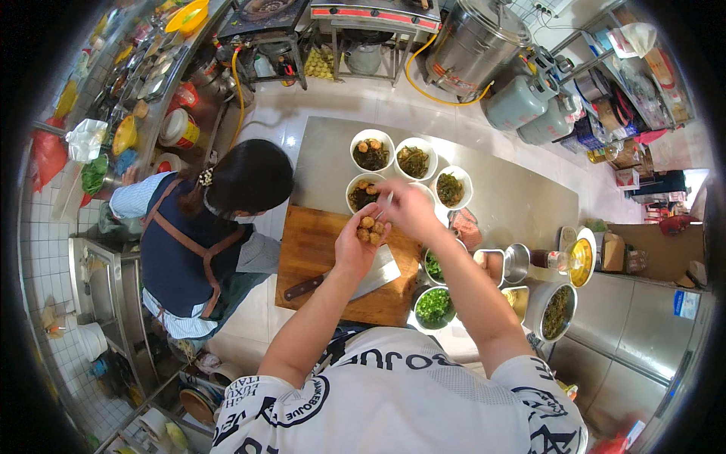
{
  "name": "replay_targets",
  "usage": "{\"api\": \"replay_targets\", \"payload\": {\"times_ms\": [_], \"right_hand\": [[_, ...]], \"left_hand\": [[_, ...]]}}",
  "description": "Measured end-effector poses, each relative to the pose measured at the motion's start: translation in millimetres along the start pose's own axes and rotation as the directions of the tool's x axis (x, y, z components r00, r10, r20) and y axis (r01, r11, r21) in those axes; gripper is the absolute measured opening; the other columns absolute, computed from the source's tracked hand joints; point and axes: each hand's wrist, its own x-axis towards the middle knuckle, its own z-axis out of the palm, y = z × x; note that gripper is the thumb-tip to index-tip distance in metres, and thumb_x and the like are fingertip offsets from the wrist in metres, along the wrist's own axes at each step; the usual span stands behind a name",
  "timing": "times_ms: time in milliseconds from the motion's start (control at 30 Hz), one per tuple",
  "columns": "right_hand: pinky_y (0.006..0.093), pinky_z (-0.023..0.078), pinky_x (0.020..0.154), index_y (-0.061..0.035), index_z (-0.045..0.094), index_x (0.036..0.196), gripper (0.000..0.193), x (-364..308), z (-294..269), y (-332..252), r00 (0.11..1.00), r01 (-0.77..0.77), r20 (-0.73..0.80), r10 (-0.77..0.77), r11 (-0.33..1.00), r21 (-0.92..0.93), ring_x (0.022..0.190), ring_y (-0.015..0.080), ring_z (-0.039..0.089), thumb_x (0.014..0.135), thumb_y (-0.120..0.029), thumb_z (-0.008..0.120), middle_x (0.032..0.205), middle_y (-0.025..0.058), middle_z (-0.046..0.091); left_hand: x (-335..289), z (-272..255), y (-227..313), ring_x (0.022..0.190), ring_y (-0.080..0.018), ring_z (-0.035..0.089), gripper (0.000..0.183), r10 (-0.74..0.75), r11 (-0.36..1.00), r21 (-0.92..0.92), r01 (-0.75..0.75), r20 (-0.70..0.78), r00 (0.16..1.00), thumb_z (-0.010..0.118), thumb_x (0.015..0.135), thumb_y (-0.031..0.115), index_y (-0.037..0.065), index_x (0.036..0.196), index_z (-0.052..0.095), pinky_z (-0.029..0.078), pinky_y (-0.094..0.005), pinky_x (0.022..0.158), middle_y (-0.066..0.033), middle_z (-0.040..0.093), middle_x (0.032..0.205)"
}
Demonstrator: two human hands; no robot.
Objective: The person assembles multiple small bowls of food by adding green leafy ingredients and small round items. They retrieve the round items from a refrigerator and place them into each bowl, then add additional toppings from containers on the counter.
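Note:
My left hand (354,250) is turned up and cupped around several round brown balls (369,231), which look like fried meatballs. Just above and to its right, my right hand (408,208) reaches over the bowls, its fingers blurred; what they hold, if anything, is not clear. Beneath the hands, a white bowl (354,198) contains dark greens and brown balls. Another bowl (371,135) behind it has greens topped with balls, while two bowls (416,146) (463,175) show greens alone. One more white bowl is mostly covered by my right hand.
A cleaver (383,271) lies on the wooden cutting board (318,234) below my left hand. Chopped green onion (435,306) fills a container near my right forearm, beside a pot of greens (556,312). A person in an apron (198,250) stands close on the left.

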Motion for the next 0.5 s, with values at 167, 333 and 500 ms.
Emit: {"api": "replay_targets", "payload": {"times_ms": [167,333,500], "right_hand": [[0.0469,0.059,0.096,-0.0115,0.071,0.131,0.037,-56,29,0,0.991,0.133,0.04,-0.128,0.976,-0.174,0.113,0.0361,0.068,0.094,-0.012,0.071,0.119,0.0151,0.062],[0.0489,0.059,0.093,-0.0083,0.071,0.124,0.029,-64,21,21,0.996,0.025,0.083,-0.019,0.997,-0.072,0.107,0.0375,0.069,0.095,-0.011,0.07,0.117,0.0165,0.062],[0.0426,0.063,0.08,-0.0034,0.072,0.118,0.021,-43,-2,39,0.982,-0.136,-0.1,0.161,0.966,0.219,0.091,0.0297,0.077,0.1,-0.015,0.074,0.115,0.0157,0.072]], "left_hand": [[11,-10,-20,0.136,-0.0246,0.063,0.044,-0.081,0.994,0.081,0.08,0.012,0.997,0.04,0.119,0.029,0.005,0.15,0.06,0.05,-0.0402,0.116,-0.0103,0.066,0.147],[-3,-13,-41,0.131,-0.0228,0.064,0.047,-0.246,0.963,0.114,0.246,-0.01,0.969,0.036,0.121,0.038,0.006,0.148,0.059,0.05,-0.044,0.117,-0.0082,0.067,0.141],[-4,-2,-42,0.119,-0.0221,0.069,0.043,-0.225,0.972,0.062,0.225,-0.006,0.974,0.044,0.119,0.037,0.003,0.14,0.06,0.057,-0.0406,0.103,-0.009,0.07,0.13]]}}
